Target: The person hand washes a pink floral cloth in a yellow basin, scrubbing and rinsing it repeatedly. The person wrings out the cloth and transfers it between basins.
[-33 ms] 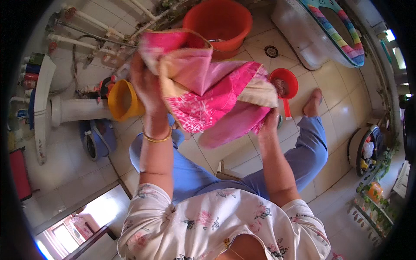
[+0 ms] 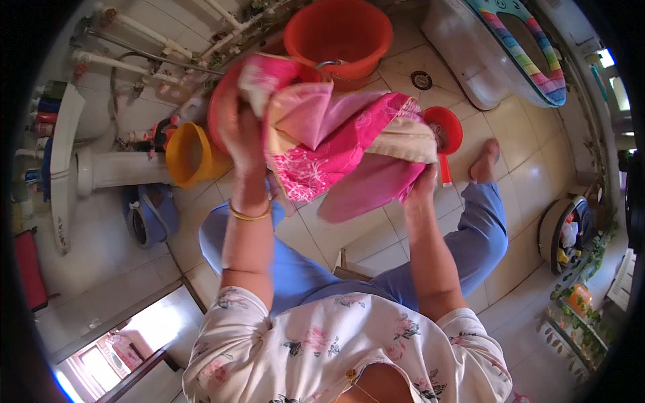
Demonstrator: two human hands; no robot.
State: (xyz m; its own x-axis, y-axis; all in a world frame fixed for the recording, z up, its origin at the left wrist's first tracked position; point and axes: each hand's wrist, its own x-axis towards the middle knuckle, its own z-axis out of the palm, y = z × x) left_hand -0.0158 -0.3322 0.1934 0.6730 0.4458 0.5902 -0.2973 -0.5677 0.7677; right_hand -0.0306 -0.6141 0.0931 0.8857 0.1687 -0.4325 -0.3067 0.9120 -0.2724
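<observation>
A pink and cream patterned cloth [image 2: 336, 141] hangs in loose folds between my two hands, held up above the tiled floor. My left hand [image 2: 240, 134] grips its left end; the fingers are partly blurred and partly behind the fabric. At the lower right corner my right hand [image 2: 421, 185] is closed on the cloth, its fingertips hidden underneath. Just behind my left hand shows the rim of a red tub [image 2: 216, 111]. A red dipper [image 2: 451, 127] with a straight handle stands on the floor, close to the cloth's right end.
A large orange tub [image 2: 381, 40] stands at the far side, a yellow bucket [image 2: 176, 158] left of my left hand. Pipes [image 2: 144, 30] run along the far-left wall. A white fixture with a rainbow-striped seat [image 2: 551, 80] is at upper right. A floor drain [image 2: 421, 80] lies between.
My left hand and the cloth have shifted slightly to the right. More of the red tub behind my left hand now shows. My right hand has barely moved.
</observation>
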